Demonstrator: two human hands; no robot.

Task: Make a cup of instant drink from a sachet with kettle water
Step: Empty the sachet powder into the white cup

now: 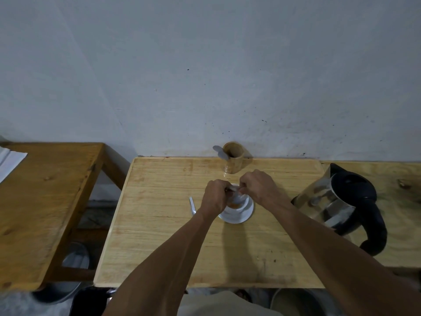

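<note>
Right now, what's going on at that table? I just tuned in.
A person has both hands over a white cup on a saucer in the middle of the light wooden table. The left hand and right hand pinch a small sachet between them above the cup, apparently tearing or emptying it. A spoon lies left of the saucer. The kettle stands untouched to the right, and a wooden holder sits by the wall.

White saucer (237,216), black-handled steel kettle (337,201), pale wood table (159,224)
</note>
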